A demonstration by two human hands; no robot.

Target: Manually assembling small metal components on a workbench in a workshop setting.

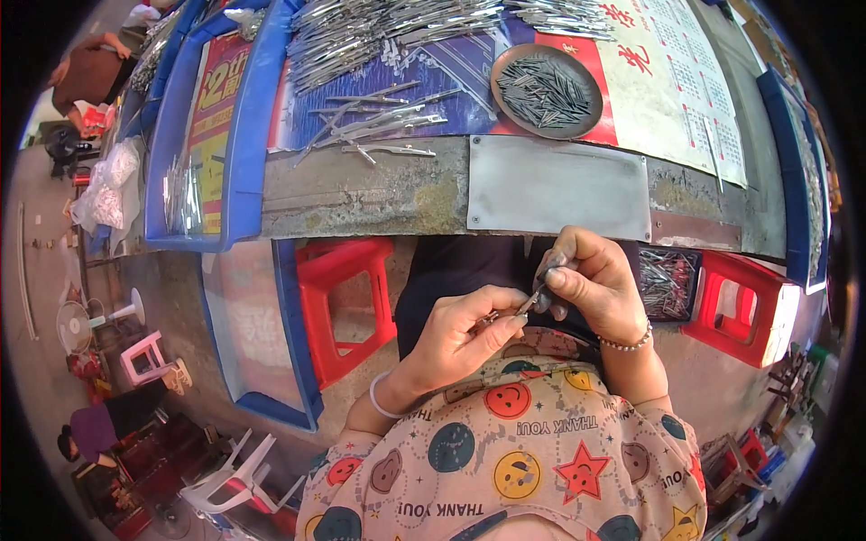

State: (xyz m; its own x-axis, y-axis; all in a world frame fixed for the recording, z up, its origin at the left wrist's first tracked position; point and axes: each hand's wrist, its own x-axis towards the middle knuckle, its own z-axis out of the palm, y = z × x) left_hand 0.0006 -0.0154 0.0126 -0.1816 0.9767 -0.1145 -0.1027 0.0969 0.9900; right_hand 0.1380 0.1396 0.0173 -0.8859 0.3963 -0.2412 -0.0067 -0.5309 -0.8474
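Above my lap, just off the table's front edge, both hands meet around a slim metal piece [532, 302]. My left hand [465, 332] is closed, pinching it between thumb and fingers. My right hand [595, 281] is closed at its upper end, its fingertips dark grey; the fingers hide most of the piece. On the table ahead, several long silver metal strips [383, 117] lie loose, with a large heap of similar strips [397, 32] behind them. A round brown bowl [593, 115] holds many small dark slender pieces [546, 90].
A grey metal plate [559, 189] is fixed at the table edge. Blue trays stand left [244, 180] and right [794, 162]. Red stools [311, 316] [767, 311] and a dark bin of metal parts [667, 279] sit below. Other people [95, 68] [99, 428] are off to the left.
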